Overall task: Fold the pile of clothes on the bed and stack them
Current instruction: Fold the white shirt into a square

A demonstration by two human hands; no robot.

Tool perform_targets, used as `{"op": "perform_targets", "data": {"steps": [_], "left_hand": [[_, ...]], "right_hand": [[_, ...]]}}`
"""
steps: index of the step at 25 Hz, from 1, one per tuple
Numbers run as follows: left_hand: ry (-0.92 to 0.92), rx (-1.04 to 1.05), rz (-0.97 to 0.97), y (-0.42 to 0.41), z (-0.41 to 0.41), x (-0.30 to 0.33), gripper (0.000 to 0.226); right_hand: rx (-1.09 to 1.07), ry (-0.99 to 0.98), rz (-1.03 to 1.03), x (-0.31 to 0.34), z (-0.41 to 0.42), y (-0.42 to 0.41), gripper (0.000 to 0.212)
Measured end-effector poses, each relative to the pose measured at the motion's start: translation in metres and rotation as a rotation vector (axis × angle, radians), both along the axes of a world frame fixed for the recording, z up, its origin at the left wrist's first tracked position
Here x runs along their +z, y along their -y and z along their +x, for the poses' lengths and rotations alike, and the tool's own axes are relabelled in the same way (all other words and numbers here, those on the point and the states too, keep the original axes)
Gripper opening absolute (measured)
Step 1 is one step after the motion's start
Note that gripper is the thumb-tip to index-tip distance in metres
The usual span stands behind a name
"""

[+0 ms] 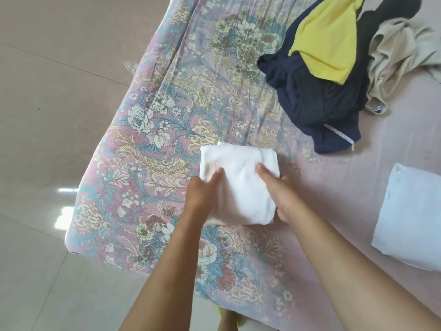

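A folded white garment [241,177] is held between both hands just above the floral bed cover [167,120]. My left hand [202,194] grips its left edge, thumb on top and fingers underneath. My right hand [284,199] grips the right edge the same way. A loose pile lies at the far right: a navy garment [317,108], a yellow one [327,41] on top of it, a beige one [396,58] and a black one [391,13]. A folded pale blue garment [412,218] lies flat at the right edge.
The bed's corner [71,247] is at the lower left, with pale tiled floor [47,115] beyond its left edge. Plain pink sheet [358,182] shows between the held garment and the folded pale blue one.
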State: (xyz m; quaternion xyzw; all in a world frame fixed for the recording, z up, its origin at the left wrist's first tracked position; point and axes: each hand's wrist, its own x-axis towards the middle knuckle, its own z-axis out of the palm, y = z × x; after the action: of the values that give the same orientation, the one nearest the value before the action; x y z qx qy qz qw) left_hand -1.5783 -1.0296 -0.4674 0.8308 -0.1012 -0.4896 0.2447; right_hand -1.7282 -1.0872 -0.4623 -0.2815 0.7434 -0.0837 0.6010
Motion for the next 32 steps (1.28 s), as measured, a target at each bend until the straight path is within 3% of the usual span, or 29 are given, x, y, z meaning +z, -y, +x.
{"op": "perform_targets", "data": {"steps": [2,4,9,14,19,21,23,25,26,27,28,29,31,32], "left_hand": [[-0.158,0.029,0.000,0.000,0.011,0.004,0.052],[-0.279,0.048,-0.066,-0.004,0.012,0.014,0.038],[-0.360,-0.039,-0.190,0.010,-0.045,0.046,0.020],[-0.547,-0.222,-0.270,0.048,-0.198,0.076,0.023],[-0.628,-0.376,-0.288,0.068,-0.331,0.076,0.030],[-0.553,-0.393,-0.286,0.076,-0.364,0.063,0.024],[-0.346,-0.498,-0.254,0.079,-0.383,0.048,0.029],[0.199,-0.821,-0.265,0.072,-0.387,0.041,0.052],[0.517,-0.994,-0.396,0.068,-0.389,0.037,0.056],[0.717,-1.151,-0.586,0.064,-0.392,0.034,0.057],[0.810,-1.330,-0.735,0.061,-0.396,0.029,0.058],[0.817,-1.561,-0.750,0.062,-0.399,0.027,0.059],[0.803,-1.944,-0.534,0.072,-0.402,0.015,0.062],[0.770,-2.032,-0.408,0.076,-0.402,0.008,0.062]], "right_hand": [[-0.004,0.211,0.154,0.009,-0.007,0.004,0.056],[0.028,0.296,0.194,0.018,-0.019,0.001,0.034],[-0.166,0.382,0.109,0.055,-0.079,-0.016,0.028],[-0.361,0.249,-0.196,0.097,-0.239,-0.012,0.030],[-0.497,0.050,-0.362,0.089,-0.373,0.000,0.031],[-0.440,-0.072,-0.405,0.074,-0.401,0.008,0.026],[-0.250,-0.259,-0.385,0.055,-0.413,0.011,0.039],[0.052,-0.619,-0.476,0.042,-0.408,0.005,0.054],[0.217,-0.770,-0.604,0.038,-0.404,0.000,0.055],[0.352,-0.851,-0.751,0.034,-0.401,-0.005,0.056],[0.491,-0.859,-0.869,0.027,-0.402,-0.010,0.057],[0.653,-0.809,-0.883,0.021,-0.403,-0.011,0.060],[0.849,-0.688,-0.649,0.007,-0.411,-0.011,0.069],[0.886,-0.655,-0.522,-0.002,-0.417,-0.011,0.070]]}}
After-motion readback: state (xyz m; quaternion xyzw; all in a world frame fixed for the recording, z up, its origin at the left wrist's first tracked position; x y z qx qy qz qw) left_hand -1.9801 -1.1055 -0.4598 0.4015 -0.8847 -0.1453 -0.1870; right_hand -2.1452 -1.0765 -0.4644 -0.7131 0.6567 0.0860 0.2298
